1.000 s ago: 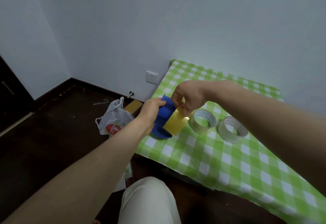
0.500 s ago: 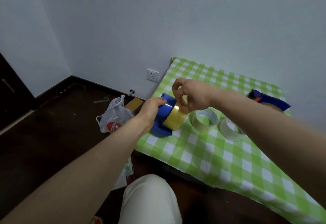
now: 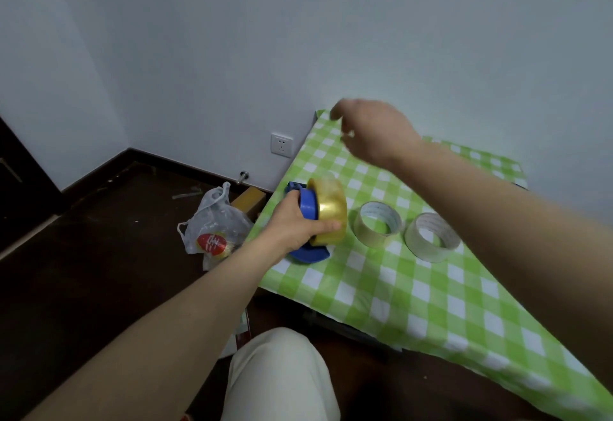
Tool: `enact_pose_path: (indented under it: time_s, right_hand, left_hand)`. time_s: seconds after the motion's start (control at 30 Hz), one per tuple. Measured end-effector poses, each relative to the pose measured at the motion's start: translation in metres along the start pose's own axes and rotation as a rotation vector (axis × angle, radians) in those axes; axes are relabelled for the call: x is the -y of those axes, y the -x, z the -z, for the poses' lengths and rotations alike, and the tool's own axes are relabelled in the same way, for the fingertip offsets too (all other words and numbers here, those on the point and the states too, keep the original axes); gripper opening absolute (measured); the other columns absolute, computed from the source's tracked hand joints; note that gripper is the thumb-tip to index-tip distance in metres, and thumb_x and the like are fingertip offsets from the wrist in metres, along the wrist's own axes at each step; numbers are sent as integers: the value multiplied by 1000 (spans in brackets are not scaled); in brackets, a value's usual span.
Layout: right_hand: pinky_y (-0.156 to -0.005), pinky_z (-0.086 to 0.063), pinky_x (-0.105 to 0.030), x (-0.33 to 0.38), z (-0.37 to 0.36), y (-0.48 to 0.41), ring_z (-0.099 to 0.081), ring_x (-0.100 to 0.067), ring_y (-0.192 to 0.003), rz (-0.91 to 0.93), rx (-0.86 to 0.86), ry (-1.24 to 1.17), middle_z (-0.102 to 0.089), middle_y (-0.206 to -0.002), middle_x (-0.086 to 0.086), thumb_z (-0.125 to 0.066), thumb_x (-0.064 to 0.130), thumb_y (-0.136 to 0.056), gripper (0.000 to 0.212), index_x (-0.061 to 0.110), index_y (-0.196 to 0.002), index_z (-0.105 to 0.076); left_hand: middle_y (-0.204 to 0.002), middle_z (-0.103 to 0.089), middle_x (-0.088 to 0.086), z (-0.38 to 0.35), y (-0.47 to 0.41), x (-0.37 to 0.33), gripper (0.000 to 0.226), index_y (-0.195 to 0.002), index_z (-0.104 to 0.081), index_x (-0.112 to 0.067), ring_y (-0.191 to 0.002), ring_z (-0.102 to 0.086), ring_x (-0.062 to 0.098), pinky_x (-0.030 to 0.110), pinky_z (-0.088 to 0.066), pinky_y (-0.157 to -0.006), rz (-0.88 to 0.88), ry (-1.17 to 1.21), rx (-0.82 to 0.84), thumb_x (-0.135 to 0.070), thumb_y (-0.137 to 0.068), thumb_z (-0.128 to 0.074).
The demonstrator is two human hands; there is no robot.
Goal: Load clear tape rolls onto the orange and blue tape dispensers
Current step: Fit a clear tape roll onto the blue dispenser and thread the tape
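At the left edge of the desk [image 3: 414,304]: blue tape dispenser [image 3: 308,254], curved base touching the green-and-white checked cloth, wheel side turned toward the right. Seated on its hub: yellowish clear tape roll [image 3: 331,210], standing on edge, broad glossy band facing the camera. Clamped by the left grip [image 3: 295,224] from the left and near side, fingers wrapped over the blue wheel, thumb laid along the lower band of the roll, so dispenser and roll pinned together. Just right of that, lying flat on the cloth and apart from the dispenser: first loose tape roll [image 3: 363,236], pale, white core showing. Near it, further right and a little nearer the camera, not touching: second loose tape roll [image 3: 428,253], also flat, also pale. Above the far part of the desk, well clear of all three rolls: right grip [image 3: 374,135], lifted in the air, motion-blurred, fingers loosely bent downward, nothing seen in them, forearm crossing the right of the view. Beyond the desk's left edge, down on the dark floor [image 3: 99,271]: translucent plastic bag [image 3: 215,221] with a red label inside, and beside it a tan block [image 3: 252,196], kind not clear. On the pale wall behind, low and close to the desk's far corner: white socket [image 3: 282,145]. At the bottom of the view: knee [image 3: 282,377] in light trousers.
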State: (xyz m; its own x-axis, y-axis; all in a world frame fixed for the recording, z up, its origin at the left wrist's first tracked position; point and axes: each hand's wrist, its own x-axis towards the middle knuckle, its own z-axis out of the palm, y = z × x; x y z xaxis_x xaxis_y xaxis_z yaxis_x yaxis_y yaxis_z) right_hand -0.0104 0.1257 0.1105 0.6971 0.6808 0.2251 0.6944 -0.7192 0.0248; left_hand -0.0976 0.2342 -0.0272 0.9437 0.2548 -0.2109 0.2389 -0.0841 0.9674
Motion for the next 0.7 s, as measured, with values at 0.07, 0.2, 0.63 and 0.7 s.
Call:
enact_pose_path:
  time_s: [0.07, 0.2, 0.63, 0.7]
  right_hand:
    - [-87, -52, -40, -10, 3, 1, -67, -30, -92, -219, -81, -271, -70, -103, -13, -48, 9, -85, 24, 7, -104, -63]
    - [-84, -57, -41, -13, -32, 38, -69, -27, -85, -551, 263, -770, -71, -85, -14, -60, 12, -82, 14, 2, -87, -69]
    - [-73, -56, -31, 34, -90, 84, -64, -14, -83, -692, 52, -1598, -67, -91, -1, -52, 11, -93, 26, 3, -116, -62]
    - [-71, -56, -28, 35, -89, 85, -64, -10, -80, -677, 56, -1631, -67, -89, 1, -51, 10, -93, 26, 4, -116, -62]
  left_hand:
    - [-113, -65, 7, -4, 3, 1, 84, -111, -53, -17, -103, -64, 27, 49, -52, -92, 10, 43, -44, -38, -38, -89]
    - [-112, -67, 11, -5, 2, 4, 67, -113, -55, -13, -102, -64, 29, 51, -52, -92, 14, 141, -59, -20, -55, -89]
    - [-120, -64, 20, -15, 4, -4, 39, -125, -58, -10, -108, -63, 38, 54, -52, -91, 111, 553, -201, -34, -99, -41]
    - [-118, -65, 21, -16, 6, -4, 37, -124, -58, -9, -106, -63, 37, 50, -53, -88, 96, 579, -192, -32, -99, -41]
